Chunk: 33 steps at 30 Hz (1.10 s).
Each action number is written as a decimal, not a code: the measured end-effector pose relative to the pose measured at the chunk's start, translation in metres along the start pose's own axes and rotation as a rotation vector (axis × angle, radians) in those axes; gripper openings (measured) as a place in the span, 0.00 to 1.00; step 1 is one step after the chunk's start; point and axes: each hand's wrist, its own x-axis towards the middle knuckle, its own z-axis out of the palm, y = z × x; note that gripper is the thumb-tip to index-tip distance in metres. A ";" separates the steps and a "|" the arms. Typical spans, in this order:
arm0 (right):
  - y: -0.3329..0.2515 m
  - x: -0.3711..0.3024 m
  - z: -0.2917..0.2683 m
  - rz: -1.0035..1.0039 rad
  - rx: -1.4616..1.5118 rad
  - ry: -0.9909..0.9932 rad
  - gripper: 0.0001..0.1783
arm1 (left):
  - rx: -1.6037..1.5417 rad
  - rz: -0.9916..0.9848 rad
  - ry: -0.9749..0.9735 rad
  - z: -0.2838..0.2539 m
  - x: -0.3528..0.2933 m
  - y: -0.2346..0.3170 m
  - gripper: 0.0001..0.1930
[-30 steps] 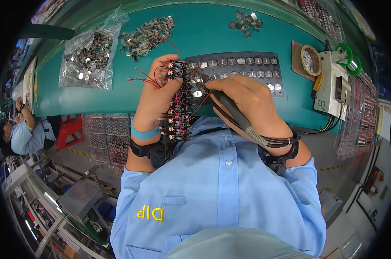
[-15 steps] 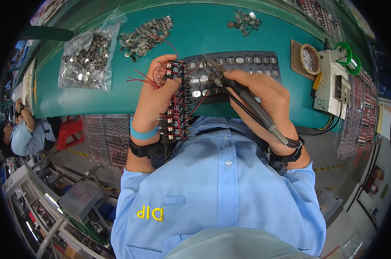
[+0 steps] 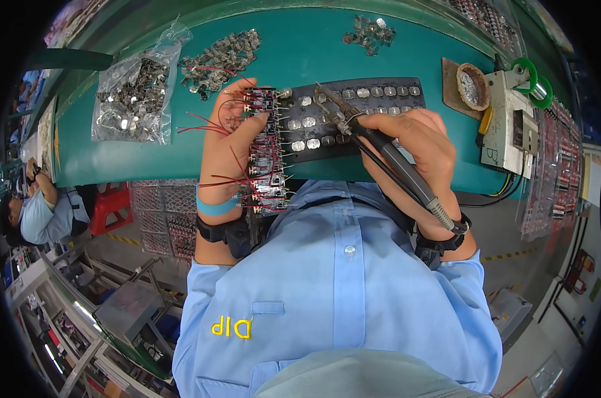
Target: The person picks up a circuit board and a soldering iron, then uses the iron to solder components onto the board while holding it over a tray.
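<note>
My left hand (image 3: pixel 224 149) is closed around a long panel of small circuit boards (image 3: pixel 267 156), its thumb lying on the upper part. Thin red wires trail from the boards to the left, and metal pins stick out on the right edge. A soldering iron (image 3: pixel 401 166) rests in my right hand (image 3: pixel 416 142), gripped like a pen, with a thin feed tube clamped beside its tip. That tip hovers over a black tray (image 3: pixel 373 101) with rows of small shiny metal tabs (image 3: pixel 309 122). The panel's right edge overlaps the tray's left end.
Loose metal tabs lie in piles (image 3: pixel 227 56) at the back, beside a clear plastic bag (image 3: pixel 134 99) of more. At right stand a round tip-cleaning dish (image 3: pixel 473 86), a solder spool (image 3: pixel 542 89) and a white control box (image 3: pixel 502 132). Another person (image 3: pixel 48 205) sits far left.
The panel has tilted in my left hand and shifted slightly left, so more of its silvery board faces show. My right hand and the iron have drawn a little to the right.
</note>
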 end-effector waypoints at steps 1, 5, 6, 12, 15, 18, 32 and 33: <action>-0.001 0.000 -0.001 -0.014 -0.020 0.007 0.15 | 0.000 0.001 0.000 0.002 0.001 -0.001 0.24; -0.003 -0.003 -0.001 0.028 -0.026 0.004 0.15 | 0.012 0.093 -0.068 0.012 0.014 -0.009 0.25; -0.002 -0.003 -0.001 0.026 -0.026 0.006 0.15 | 0.033 0.107 -0.073 0.011 0.017 -0.015 0.25; 0.003 -0.007 0.003 -0.014 -0.029 -0.047 0.15 | 0.039 0.061 -0.089 0.007 0.022 -0.026 0.24; 0.004 -0.008 0.008 -0.023 -0.024 -0.052 0.15 | 0.033 0.070 -0.087 0.008 0.022 -0.027 0.24; 0.005 -0.007 0.010 -0.040 -0.019 -0.059 0.16 | 0.019 0.068 -0.082 0.009 0.023 -0.027 0.24; 0.005 -0.005 0.014 -0.039 -0.026 -0.069 0.16 | 0.025 0.072 -0.106 0.008 0.023 -0.028 0.24; 0.005 -0.005 0.014 -0.038 -0.028 -0.070 0.16 | 0.025 0.071 -0.106 0.008 0.023 -0.028 0.24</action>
